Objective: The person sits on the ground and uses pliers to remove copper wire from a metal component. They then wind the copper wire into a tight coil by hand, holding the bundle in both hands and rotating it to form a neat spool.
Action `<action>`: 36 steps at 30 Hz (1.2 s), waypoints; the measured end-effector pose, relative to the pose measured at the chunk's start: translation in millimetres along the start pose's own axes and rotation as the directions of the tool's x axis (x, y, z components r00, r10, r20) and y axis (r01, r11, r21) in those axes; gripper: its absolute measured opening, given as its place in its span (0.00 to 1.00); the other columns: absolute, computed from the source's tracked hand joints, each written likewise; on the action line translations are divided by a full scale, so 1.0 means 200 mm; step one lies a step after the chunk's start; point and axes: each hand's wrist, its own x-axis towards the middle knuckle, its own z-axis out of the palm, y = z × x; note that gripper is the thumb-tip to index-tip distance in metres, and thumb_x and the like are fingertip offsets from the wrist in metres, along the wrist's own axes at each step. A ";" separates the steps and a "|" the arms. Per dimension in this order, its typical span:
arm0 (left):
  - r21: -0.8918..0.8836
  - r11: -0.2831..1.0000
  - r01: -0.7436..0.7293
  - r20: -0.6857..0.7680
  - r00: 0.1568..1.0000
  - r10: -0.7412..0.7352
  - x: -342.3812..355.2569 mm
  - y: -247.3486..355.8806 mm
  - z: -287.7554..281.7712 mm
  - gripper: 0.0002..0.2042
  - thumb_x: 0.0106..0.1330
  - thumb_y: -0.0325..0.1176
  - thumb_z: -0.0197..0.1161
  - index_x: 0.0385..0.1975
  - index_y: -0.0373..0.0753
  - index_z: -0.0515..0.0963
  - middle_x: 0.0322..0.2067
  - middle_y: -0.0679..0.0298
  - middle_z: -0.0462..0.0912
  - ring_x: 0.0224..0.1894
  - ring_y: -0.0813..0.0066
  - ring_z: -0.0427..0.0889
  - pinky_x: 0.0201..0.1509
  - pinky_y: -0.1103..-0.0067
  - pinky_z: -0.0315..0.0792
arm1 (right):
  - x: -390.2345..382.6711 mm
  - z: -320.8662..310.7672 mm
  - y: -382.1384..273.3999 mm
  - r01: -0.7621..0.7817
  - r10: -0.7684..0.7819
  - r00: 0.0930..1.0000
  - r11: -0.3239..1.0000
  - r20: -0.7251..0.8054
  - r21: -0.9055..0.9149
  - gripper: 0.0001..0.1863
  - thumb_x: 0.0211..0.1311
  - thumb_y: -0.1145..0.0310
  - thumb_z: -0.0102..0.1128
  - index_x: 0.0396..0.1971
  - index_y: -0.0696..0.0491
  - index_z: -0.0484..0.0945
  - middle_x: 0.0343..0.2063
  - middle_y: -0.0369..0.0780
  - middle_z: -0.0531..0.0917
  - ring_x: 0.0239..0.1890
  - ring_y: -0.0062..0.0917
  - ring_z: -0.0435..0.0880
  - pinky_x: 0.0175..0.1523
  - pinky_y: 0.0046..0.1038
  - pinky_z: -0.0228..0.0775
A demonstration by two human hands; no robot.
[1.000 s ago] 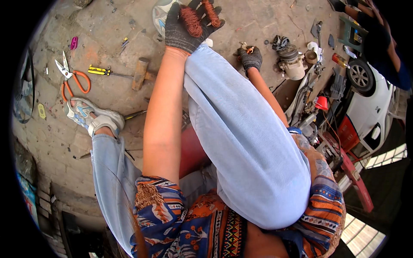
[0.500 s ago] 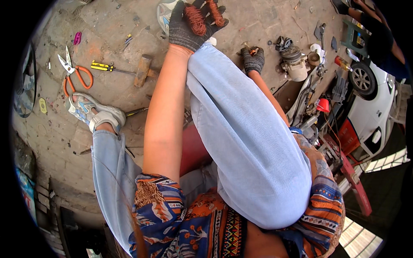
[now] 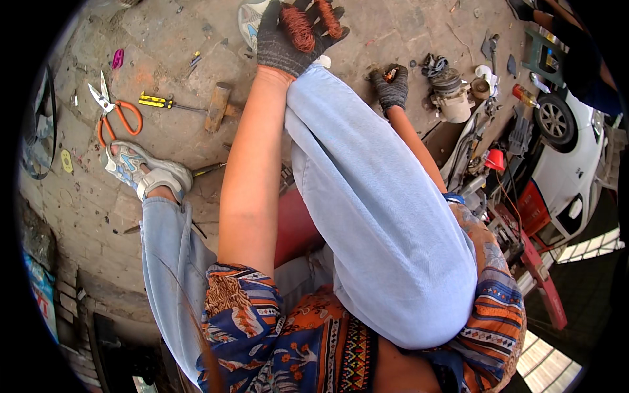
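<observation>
My left hand (image 3: pixel 283 49), in a dark grey knit glove, is at the top edge with two bundles of reddish copper wire (image 3: pixel 298 29) in its fingers. One bundle lies across the palm side, the thinner one between the farther fingers. To the right of my raised knee, my right hand (image 3: pixel 392 88) in a matching glove is closed, low over the ground. A small shiny copper-coloured bit shows between its thumb and fingers; its kind is too small to make out. Beside that hand stands a motor-like metal part (image 3: pixel 451 95) with a pulley-shaped top.
Orange-handled shears (image 3: pixel 111 108), a yellow-black screwdriver (image 3: pixel 160 101) and a wooden-handled hammer (image 3: pixel 218 108) lie on the dirty paved ground to the left. Scrap metal parts (image 3: pixel 521 131), a red cup-shaped piece (image 3: pixel 495 159) and a white car (image 3: pixel 567 173) are at right. Another person (image 3: pixel 586 59) is at upper right.
My right hand has shifted slightly right and turned, its fingers drawn in from the ground. The left hand with the copper wire has barely moved.
</observation>
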 end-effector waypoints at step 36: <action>0.029 1.000 -0.008 -0.033 0.999 0.009 0.00 -0.01 0.01 0.31 0.59 0.57 0.57 0.56 0.41 0.70 0.57 0.52 0.71 0.59 0.45 0.67 0.62 0.45 0.58 | 0.08 0.01 0.11 -0.335 0.302 0.942 0.885 0.147 0.324 0.24 0.48 0.64 0.73 0.42 0.58 0.73 0.34 0.41 0.81 0.32 0.25 0.80 0.39 0.28 0.74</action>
